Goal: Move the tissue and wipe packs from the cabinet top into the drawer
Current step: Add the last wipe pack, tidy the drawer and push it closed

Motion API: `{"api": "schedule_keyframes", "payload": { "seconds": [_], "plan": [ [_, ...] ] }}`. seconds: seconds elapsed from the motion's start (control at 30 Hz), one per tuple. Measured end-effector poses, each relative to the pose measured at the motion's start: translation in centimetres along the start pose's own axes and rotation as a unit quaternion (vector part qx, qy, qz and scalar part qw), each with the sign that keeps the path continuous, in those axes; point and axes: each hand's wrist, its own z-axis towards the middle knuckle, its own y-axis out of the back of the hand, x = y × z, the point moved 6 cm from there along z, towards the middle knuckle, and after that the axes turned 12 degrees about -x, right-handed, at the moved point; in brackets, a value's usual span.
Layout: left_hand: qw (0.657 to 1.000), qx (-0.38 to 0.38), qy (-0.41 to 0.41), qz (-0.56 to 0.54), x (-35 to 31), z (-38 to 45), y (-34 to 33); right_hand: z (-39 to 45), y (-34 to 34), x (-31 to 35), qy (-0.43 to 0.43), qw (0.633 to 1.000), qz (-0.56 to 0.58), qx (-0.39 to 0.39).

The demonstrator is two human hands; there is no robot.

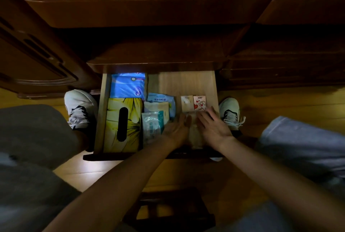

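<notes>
The open wooden drawer (186, 82) holds a yellow tissue box (113, 125), a blue pack (127, 86) behind it, and stacked wipe packs (152, 125) in the middle. Two small tissue packs, a beige one (186, 102) and a heart-printed one (199, 102), lie at the right. My left hand (176, 129) and my right hand (212, 125) lie with straight fingers on either side of a pale tan pack (194, 134) at the drawer's front right, touching it. The pack is blurred and partly hidden between my hands.
The dark cabinet top (149, 54) overhangs the drawer's back. My two shoes (80, 108) stand on the wooden floor on either side of the drawer. A dark stool (168, 207) sits below my arms. My knees fill the lower corners.
</notes>
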Motion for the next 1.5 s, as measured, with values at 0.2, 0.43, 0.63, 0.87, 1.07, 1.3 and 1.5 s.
{"api": "schedule_keyframes", "payload": {
  "seconds": [0.2,0.43,0.63,0.87,1.07,1.3,1.5],
  "plan": [
    [0.993,-0.021,-0.047,0.105,-0.8,1.3,-1.4,0.8,-0.7,1.0,0.001,1.0,-0.013,-0.021],
    [0.999,-0.013,-0.036,0.009,-0.5,1.4,-2.0,3.0,-0.7,0.5,-0.005,0.999,0.051,-0.004],
    [0.997,-0.008,-0.021,-0.078,0.3,-0.3,0.6,1.4,0.5,0.0,-0.073,0.992,0.094,0.045],
    [0.982,-0.11,0.003,-0.151,2.6,-1.1,5.5,-1.0,4.3,-0.9,-0.07,0.993,0.085,0.038],
    [0.98,-0.111,0.076,-0.149,3.3,4.8,6.7,-1.2,6.5,-4.2,-0.177,0.957,0.207,-0.097],
    [0.986,-0.042,0.087,-0.138,2.4,10.3,4.1,-0.9,1.8,-6.7,-0.333,0.832,0.417,-0.151],
    [0.985,-0.017,0.105,-0.134,2.9,10.0,3.9,-0.4,2.8,-7.0,-0.338,0.829,0.422,-0.14]
  ]
}}
